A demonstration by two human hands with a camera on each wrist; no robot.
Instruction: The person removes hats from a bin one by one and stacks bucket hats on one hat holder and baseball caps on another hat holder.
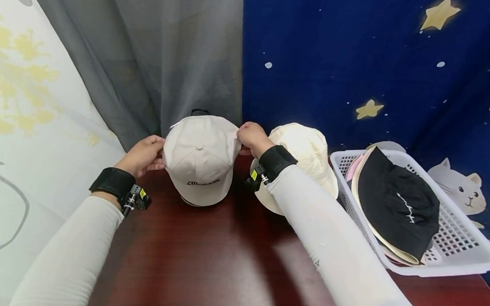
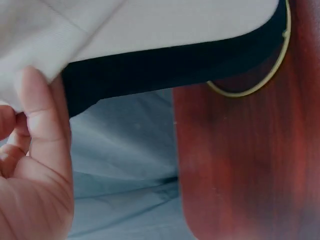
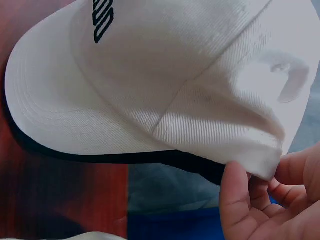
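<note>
**Both hands on the beige cap**

We hold the beige cap (image 1: 199,160) by its lower edge at the far end of the dark red surface (image 1: 201,266), brim toward us, lettering on the front. Our left hand (image 1: 143,156) pinches the cap's left side, thumb (image 2: 40,115) over the fabric edge; our right hand (image 1: 252,138) pinches the right side the same way. Just right of the cap lies a cream bucket hat (image 1: 307,154), partly under our right sleeve. Further right of the cap stands a white basket (image 1: 462,248) with a black hat (image 1: 401,205) on top of others. Risks, as we judge them: the grip is only fingertips on thin fabric, so the cap could slip, and our right forearm could drag the bucket hat.
</note>
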